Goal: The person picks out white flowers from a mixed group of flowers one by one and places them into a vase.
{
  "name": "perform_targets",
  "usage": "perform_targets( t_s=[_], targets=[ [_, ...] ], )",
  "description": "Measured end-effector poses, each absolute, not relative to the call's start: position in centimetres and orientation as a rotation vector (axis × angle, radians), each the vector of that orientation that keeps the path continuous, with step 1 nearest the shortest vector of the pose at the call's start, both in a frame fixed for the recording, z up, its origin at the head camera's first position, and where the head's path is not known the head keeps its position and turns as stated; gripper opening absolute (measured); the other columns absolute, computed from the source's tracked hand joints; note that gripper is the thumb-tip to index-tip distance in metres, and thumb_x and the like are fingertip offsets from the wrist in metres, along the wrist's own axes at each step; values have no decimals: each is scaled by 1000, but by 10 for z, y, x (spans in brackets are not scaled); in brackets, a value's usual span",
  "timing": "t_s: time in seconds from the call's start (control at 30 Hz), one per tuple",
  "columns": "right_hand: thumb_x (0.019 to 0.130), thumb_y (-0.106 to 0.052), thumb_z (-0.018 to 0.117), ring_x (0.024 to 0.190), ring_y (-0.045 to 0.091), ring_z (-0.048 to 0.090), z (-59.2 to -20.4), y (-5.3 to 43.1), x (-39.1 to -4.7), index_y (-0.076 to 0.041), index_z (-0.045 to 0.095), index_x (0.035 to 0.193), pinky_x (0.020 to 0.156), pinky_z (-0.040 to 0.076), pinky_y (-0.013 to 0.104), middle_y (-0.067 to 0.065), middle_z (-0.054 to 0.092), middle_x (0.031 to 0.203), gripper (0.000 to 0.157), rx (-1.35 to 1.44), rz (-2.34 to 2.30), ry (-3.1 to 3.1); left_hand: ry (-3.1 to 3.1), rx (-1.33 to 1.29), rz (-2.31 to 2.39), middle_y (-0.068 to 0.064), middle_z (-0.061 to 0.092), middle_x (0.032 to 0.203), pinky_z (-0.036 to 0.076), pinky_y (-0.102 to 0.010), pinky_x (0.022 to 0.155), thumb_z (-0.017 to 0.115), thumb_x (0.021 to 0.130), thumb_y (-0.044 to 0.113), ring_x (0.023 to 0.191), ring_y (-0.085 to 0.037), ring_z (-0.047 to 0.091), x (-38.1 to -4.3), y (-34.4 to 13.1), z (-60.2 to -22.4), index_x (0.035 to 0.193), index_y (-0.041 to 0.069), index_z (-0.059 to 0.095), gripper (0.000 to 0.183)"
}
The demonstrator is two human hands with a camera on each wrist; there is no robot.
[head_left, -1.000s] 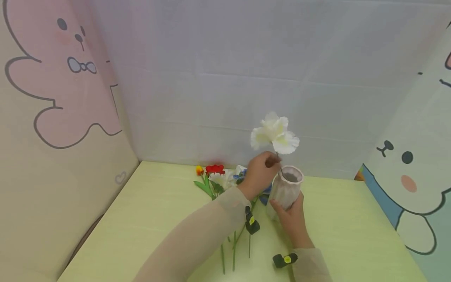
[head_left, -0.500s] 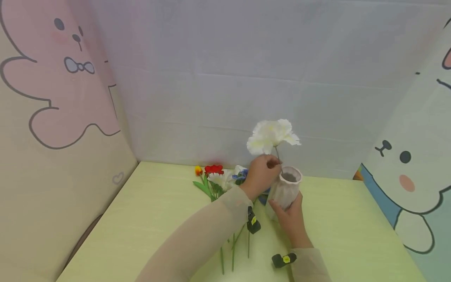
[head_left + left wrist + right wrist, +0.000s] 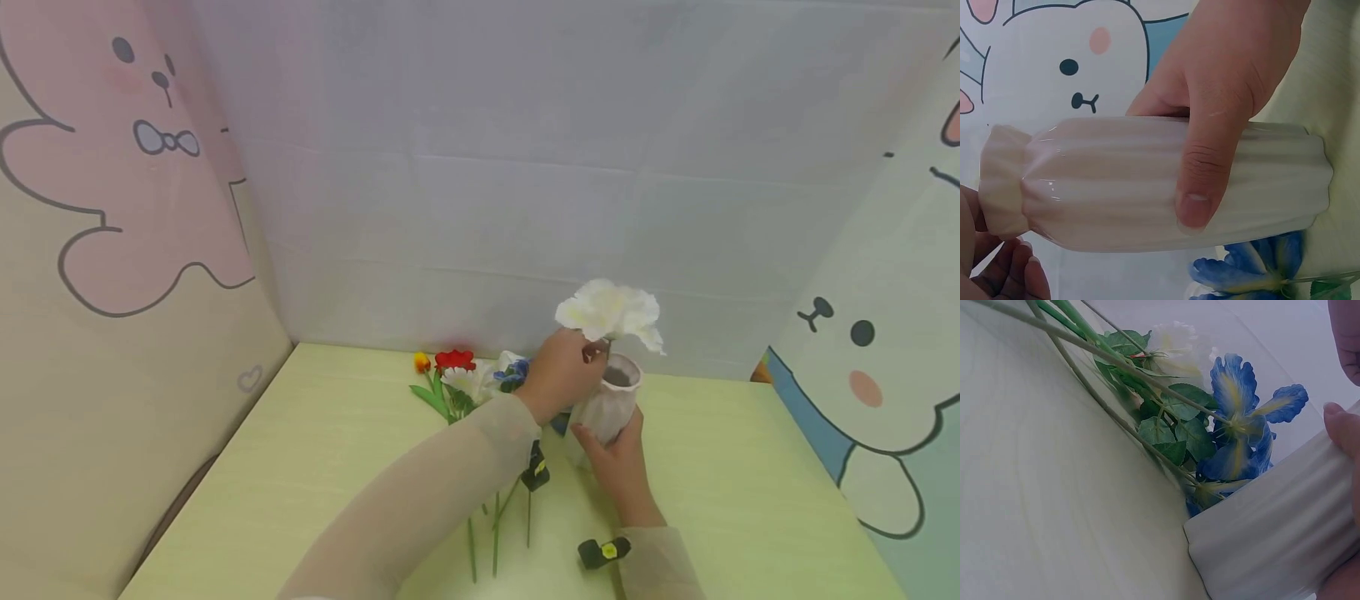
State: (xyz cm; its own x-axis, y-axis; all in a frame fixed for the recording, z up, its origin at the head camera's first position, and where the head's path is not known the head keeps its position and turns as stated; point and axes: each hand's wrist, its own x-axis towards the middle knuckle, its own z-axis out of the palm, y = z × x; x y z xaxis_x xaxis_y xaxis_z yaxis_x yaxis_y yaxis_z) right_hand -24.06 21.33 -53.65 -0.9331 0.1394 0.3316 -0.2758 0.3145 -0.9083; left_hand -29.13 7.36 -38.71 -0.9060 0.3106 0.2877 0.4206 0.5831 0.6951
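Note:
My left hand (image 3: pixel 562 375) pinches the thin stem of a white iris (image 3: pixel 609 312), whose ruffled bloom hangs just above the mouth of a pale fluted vase (image 3: pixel 606 415). The stem runs down at the vase's rim; its lower end is hidden. My right hand (image 3: pixel 624 467) grips the vase low on its body and keeps it leaning slightly. In the left wrist view the right thumb (image 3: pixel 1200 194) lies across the vase (image 3: pixel 1104 187), and left-hand fingers (image 3: pixel 1036 280) are beside its ruffled rim. The right wrist view has the vase's base (image 3: pixel 1260 550) close by blue irises (image 3: pixel 1235 425).
Left of the vase lie several artificial flowers on the pale yellow table (image 3: pixel 337 467): a red bloom (image 3: pixel 455 360), a yellow-orange tulip (image 3: pixel 422 362), a white one (image 3: pixel 467 382) and blue ones (image 3: pixel 513 373), stems toward the front. Cartoon-printed cloths (image 3: pixel 870 350) hang at both sides.
The white iris has come down and, in the last half second, shifted right over the vase mouth, with less stem showing. The right hand and vase have hardly moved.

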Motion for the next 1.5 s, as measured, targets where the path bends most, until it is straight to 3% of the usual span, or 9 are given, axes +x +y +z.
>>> perform_targets(
  t_s=[0.17,0.3,0.37,0.53,0.63,0.77,1.03,1.5],
  targets=[
    [88,-9,82,115,25,50,-539,215,-243,-3,19,153,95,42,37,18,45,135,91,125,1650,-2220,-2643,-650,-1252,5,57,94,48,-26,66,56,104,34,78,-11,55,-287,72,-393,87,17,65,26],
    [88,-12,83,111,25,50,-538,215,-243,-2,18,154,91,41,32,19,45,131,93,99,1621,-2237,-2576,-666,-1352,3,57,92,48,-28,66,55,103,29,78,-13,54,-281,63,-398,80,13,58,29],
    [88,-13,83,109,25,49,-538,215,-244,-2,18,153,89,41,30,18,46,129,92,100,1614,-2236,-2541,-653,-1398,3,58,92,48,-29,68,55,102,26,79,-13,54,-279,57,-401,87,10,63,24],
    [90,-12,81,120,25,50,-537,215,-244,-5,24,151,103,40,38,15,47,135,84,146,1653,-2204,-2433,-605,-1499,7,64,99,52,-28,79,58,101,22,88,-9,59,-276,38,-407,116,11,73,23],
    [91,-14,81,131,28,45,-537,216,-243,-7,22,154,113,33,48,14,43,143,86,149,1666,-2207,-2374,-568,-1554,7,66,100,53,-30,80,60,102,23,89,-10,61,-275,27,-410,115,13,74,22],
    [92,-17,81,137,32,41,-539,218,-243,-8,21,155,115,29,56,16,40,146,87,114,1664,-2233,-2310,-510,-1591,5,68,102,54,-31,80,62,101,22,90,-12,61,-270,12,-414,114,13,75,20],
    [90,-19,83,134,34,43,-539,218,-244,-8,23,154,113,32,56,17,41,145,89,99,1638,-2241,-2180,-368,-1614,0,68,104,55,-35,79,63,101,16,90,-17,63,-248,-24,-430,111,10,75,16],
    [88,-14,84,135,35,43,-539,217,-245,-9,24,155,115,30,55,18,41,147,91,114,1676,-2216,-2170,-215,-1439,7,65,94,55,-29,71,69,97,9,83,-11,62,-210,-78,-479,106,11,75,10]
  ],
)
